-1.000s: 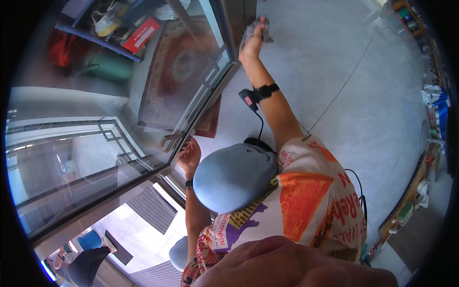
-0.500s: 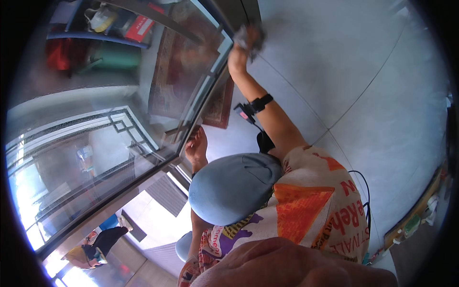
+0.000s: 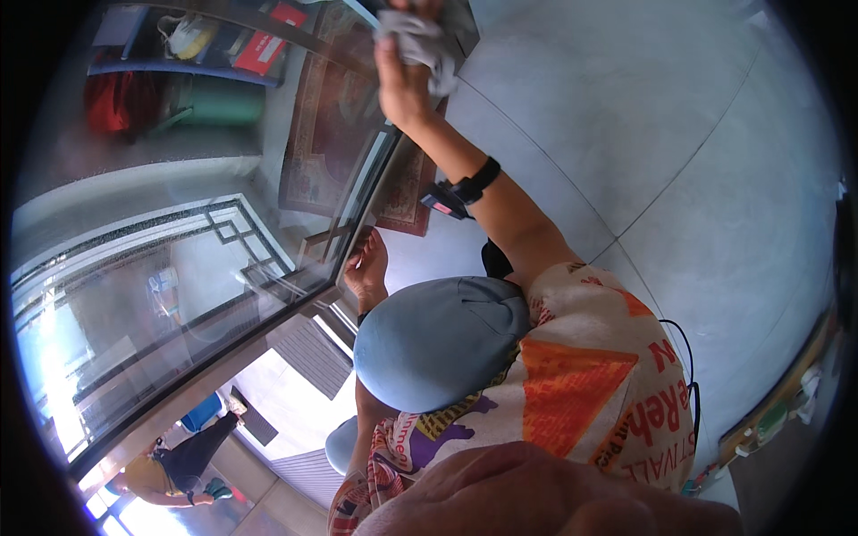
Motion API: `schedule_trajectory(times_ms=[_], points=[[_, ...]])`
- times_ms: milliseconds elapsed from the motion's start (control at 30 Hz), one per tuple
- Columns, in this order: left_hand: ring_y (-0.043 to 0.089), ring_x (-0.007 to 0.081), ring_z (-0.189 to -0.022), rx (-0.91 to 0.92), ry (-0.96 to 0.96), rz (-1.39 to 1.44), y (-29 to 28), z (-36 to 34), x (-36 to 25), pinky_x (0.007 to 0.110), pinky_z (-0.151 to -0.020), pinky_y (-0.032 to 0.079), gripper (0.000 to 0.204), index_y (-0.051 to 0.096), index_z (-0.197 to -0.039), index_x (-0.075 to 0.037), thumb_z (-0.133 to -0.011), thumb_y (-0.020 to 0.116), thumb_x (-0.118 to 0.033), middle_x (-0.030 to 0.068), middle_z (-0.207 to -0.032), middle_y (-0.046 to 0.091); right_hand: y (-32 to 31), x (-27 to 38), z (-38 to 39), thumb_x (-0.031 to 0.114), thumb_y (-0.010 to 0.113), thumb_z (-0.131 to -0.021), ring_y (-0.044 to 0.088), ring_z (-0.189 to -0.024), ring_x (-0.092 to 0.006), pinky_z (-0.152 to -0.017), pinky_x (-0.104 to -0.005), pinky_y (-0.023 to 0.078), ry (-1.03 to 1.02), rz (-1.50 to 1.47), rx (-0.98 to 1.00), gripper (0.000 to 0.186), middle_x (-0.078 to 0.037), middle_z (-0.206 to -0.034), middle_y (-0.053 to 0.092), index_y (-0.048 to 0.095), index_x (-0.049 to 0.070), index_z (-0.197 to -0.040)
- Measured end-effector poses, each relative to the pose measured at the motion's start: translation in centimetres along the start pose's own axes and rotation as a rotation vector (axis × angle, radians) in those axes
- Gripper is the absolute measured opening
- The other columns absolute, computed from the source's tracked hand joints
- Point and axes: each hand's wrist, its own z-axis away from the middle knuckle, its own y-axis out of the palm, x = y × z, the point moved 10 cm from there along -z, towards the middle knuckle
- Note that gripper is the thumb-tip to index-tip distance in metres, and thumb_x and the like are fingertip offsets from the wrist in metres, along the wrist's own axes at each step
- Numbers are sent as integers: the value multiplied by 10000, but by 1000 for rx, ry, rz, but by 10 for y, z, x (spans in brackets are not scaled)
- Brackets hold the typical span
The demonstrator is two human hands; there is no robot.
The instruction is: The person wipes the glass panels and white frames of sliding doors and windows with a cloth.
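My right hand (image 3: 405,87) grips a crumpled grey cloth (image 3: 420,40) near the top of the view, its arm stretched far out. The cloth lies over the upper end of the glass door (image 3: 232,107), at its dark frame (image 3: 228,364); it is slightly blurred. A black band with a small device (image 3: 465,192) is strapped round my right forearm. Lower down, my left hand (image 3: 368,268) has its fingers curled at the door frame's edge, beside a handle-like bar (image 3: 323,243). The frame partly hides those fingertips.
Through the glass show a patterned red rug (image 3: 313,170), a shelf (image 3: 188,73) with shoes and boxes, and a green roll (image 3: 214,103). Another person (image 3: 183,469) is at the lower left. Pale tiled floor (image 3: 643,116) spreads right; a low shelf (image 3: 778,402) stands at the far right.
My right hand has moved up and left with the cloth, from beside the frame onto the door. My left hand stays at the frame. The other person has shifted, and an arm now shows.
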Motion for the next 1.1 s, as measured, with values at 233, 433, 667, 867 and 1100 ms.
schedule_trajectory(times_ms=[233,433,667,867,1100], points=[[589,349,-1194,-33,64,-30,2,6,8,519,-1119,401,548,639,-1085,58,-565,468,49,183,-1161,672,-22,33,-5,-65,642,-731,443,-1256,-363,-1026,-431,368,-277,221,-147,547,-141,-1369,492,620,140,-1237],[545,352,-1245,-46,15,-20,3,-5,12,520,-1140,370,567,625,-1108,63,-563,474,28,197,-1214,638,-120,-186,134,36,698,-823,590,-971,-217,-937,-341,477,632,-76,-515,365,-100,-1088,589,544,23,-1153],[566,349,-1221,-4,35,-5,-1,0,-1,503,-1133,379,551,631,-1076,63,-551,465,45,193,-1162,662,-95,-102,69,47,802,-771,590,-947,-205,-869,-329,484,263,55,-301,286,-90,-1072,572,598,34,-971],[587,346,-1179,14,43,-5,9,-3,13,493,-1123,391,531,629,-1036,56,-529,471,51,186,-1124,665,-112,-167,100,69,882,-738,579,-843,-126,-737,-316,514,687,-335,-440,349,-39,-935,596,559,45,-871],[594,335,-1137,1,73,17,12,9,13,480,-1121,396,436,606,-957,47,-542,472,45,157,-1021,663,-94,-159,94,-9,807,-779,597,-774,-138,-661,-296,521,720,-328,-329,334,-17,-880,591,513,69,-916]])
